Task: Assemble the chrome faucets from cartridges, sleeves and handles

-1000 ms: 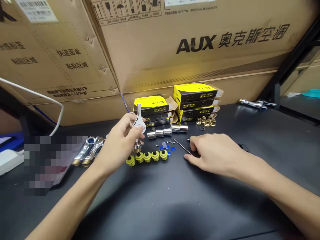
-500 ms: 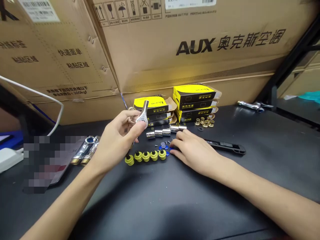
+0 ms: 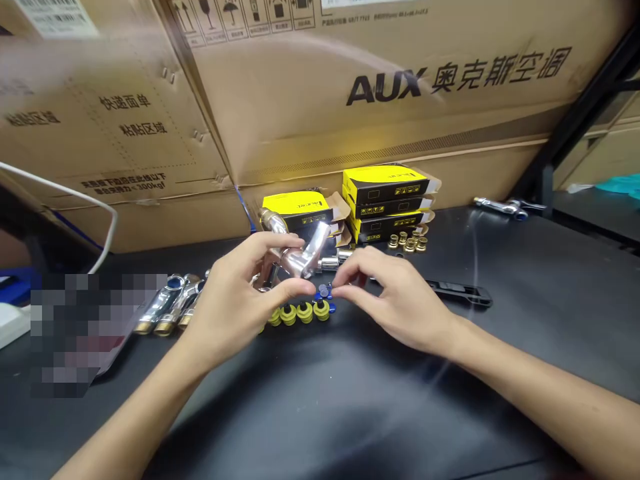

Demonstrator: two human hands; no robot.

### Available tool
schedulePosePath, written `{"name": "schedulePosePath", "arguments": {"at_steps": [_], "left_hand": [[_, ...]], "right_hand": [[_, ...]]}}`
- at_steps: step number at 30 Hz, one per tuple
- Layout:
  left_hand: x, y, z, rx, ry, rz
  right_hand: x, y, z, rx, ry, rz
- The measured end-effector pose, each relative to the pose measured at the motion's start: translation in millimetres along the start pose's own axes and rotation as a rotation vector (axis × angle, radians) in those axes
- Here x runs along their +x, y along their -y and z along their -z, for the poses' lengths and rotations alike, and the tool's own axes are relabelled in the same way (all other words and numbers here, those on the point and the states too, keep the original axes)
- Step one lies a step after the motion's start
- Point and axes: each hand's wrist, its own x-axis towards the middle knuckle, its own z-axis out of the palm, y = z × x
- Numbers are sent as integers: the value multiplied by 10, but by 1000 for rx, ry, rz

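My left hand [image 3: 240,297] is closed around a chrome valve handle [image 3: 305,257], held tilted above the black table [image 3: 350,407]. My right hand [image 3: 395,293] is next to it, thumb and forefinger pinched on a small blue-grey disc [image 3: 325,290]. Just below both hands stands a row of yellow valve cores [image 3: 297,312]. Small blue caps and screws lie under the fingers, mostly hidden.
Yellow-and-black boxes [image 3: 385,200] are stacked behind, with brass rings [image 3: 407,243] and chrome sleeves [image 3: 333,262] in front. Chrome valve bodies [image 3: 170,307] lie left. A black utility knife [image 3: 457,291] lies right. Large cardboard cartons [image 3: 400,87] form the back wall. A faucet part [image 3: 503,207] rests far right.
My right hand left the table surface and rose with a small disc pinched in it toward the handle. My left hand tipped the chrome handle over to the right and lowered it.
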Motion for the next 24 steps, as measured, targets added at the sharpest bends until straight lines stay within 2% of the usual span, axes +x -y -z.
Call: {"name": "schedulePosePath", "arguments": {"at_steps": [3,7,13,18,22,24], "left_hand": [[-17,-53,-19,114,8,-104],[-30,-109,-45,202,24,-217],[-65,-95,-68,177,44,-241],[-77,-72,-66,102,78,-264],[-60,-77,-48,143,69,-317],[-50,-81,-39,202,26,-288]], "right_hand": [[-4,109,-20,116,-119,4],[-32,152,-80,181,-178,9],[-46,136,-124,300,-240,-137],[-40,128,-141,356,-228,-207],[-30,98,-143,315,-214,-159],[-29,80,-130,229,-196,-111]]}}
